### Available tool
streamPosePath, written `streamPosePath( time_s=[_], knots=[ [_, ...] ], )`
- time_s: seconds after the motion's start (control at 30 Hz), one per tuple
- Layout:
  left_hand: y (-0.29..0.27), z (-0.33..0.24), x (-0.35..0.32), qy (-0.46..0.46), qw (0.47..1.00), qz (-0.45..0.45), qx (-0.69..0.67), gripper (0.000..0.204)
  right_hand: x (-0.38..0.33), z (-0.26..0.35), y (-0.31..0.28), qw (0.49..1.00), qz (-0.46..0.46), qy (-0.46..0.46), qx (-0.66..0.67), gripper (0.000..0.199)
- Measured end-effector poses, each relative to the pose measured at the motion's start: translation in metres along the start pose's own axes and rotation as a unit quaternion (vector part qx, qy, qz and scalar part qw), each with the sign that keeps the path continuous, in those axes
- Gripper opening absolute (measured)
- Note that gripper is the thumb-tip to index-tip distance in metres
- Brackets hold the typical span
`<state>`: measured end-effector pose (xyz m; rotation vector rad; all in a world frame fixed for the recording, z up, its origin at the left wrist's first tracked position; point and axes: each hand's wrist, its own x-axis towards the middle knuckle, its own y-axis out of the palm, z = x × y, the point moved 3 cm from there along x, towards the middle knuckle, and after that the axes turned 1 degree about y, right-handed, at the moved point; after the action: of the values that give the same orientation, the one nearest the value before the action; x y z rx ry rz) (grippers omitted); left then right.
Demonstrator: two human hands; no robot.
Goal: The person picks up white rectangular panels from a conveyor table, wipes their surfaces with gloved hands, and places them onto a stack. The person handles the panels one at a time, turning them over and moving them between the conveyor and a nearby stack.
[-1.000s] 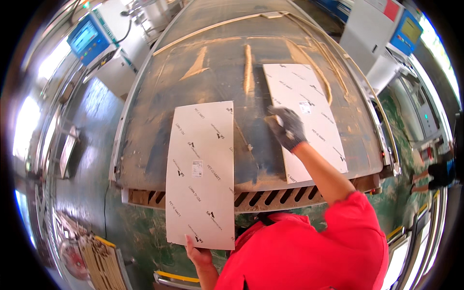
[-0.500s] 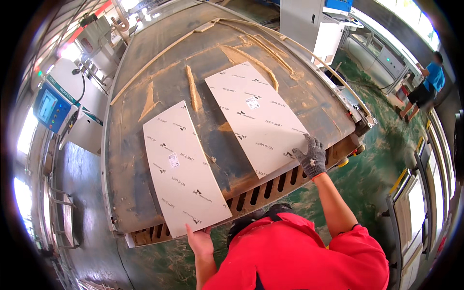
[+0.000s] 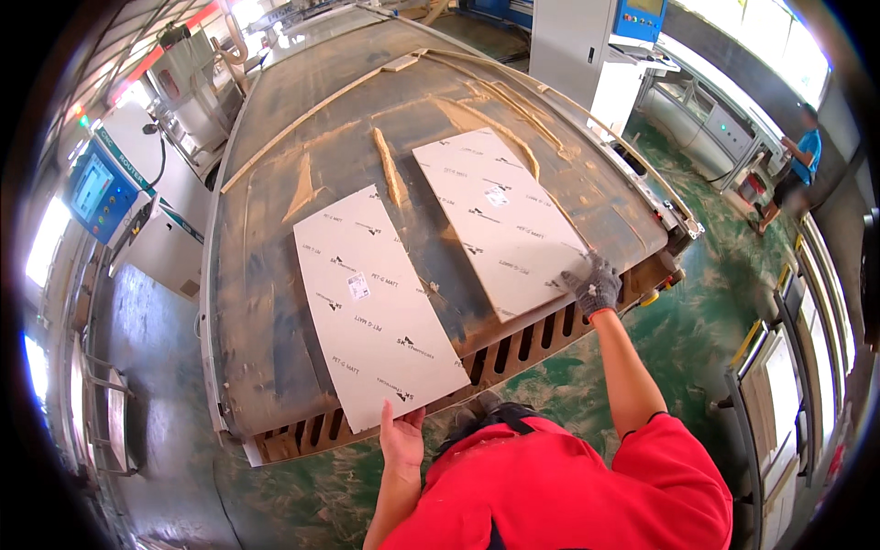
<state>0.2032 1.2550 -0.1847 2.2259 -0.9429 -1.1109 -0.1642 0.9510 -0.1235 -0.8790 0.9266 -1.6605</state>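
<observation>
Two white printed panels lie side by side on a dusty, dark machine bed (image 3: 261, 348). The left panel (image 3: 367, 321) sticks out past the bed's front edge. My bare left hand (image 3: 401, 440) grips that near edge, thumb on top and the other fingers partly hidden beneath. At the near right corner of the right panel (image 3: 509, 252) is my right hand (image 3: 598, 286) in a grey glove. Its thumb rests on the printed face and its fingers bend around the corner. Each panel has a small white label.
Sawdust ridges and thin wooden strips (image 3: 321, 105) lie farther back on the bed. A slotted brown rail (image 3: 500, 356) runs along its front. A control cabinet (image 3: 115, 188) stands left, stacked panels (image 3: 779, 394) right. Another person (image 3: 797, 165) works at the far right.
The view has shifted a little, so the bed and panels sit differently in the picture. Both hands keep their places on the panels. The other person has changed posture.
</observation>
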Motion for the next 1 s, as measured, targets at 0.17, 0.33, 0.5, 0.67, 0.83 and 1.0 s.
streamPosePath(
  time_s=[0.17, 0.33, 0.5, 0.67, 0.83, 1.0],
  knots=[
    [0.008, -0.011, -0.001, 0.039, 0.998, 0.038, -0.016, 0.038, -0.061, -0.008, 0.023, 0.995, -0.030, 0.006, 0.094, 0.073],
    [0.057, -0.066, -0.030, 0.102, 0.989, 0.105, 0.022, 0.040, -0.111, 0.026, 0.001, 0.988, -0.121, -0.009, 0.097, 0.057],
    [0.069, -0.073, -0.035, 0.109, 0.982, 0.153, 0.032, 0.048, -0.149, 0.093, 0.003, 0.727, 0.317, 0.089, 0.603, 0.046],
    [0.089, -0.070, -0.049, 0.126, 0.975, 0.178, 0.049, 0.047, -0.165, 0.160, -0.020, 0.484, 0.549, 0.040, 0.680, 0.053],
    [0.106, -0.054, -0.051, 0.104, 0.966, 0.229, 0.060, 0.042, -0.166, 0.153, -0.031, 0.473, 0.482, -0.031, 0.737, 0.056],
    [0.124, -0.022, -0.014, 0.058, 0.954, 0.283, 0.075, 0.029, -0.136, 0.116, -0.014, 0.502, 0.398, 0.032, 0.767, 0.065]
  ],
)
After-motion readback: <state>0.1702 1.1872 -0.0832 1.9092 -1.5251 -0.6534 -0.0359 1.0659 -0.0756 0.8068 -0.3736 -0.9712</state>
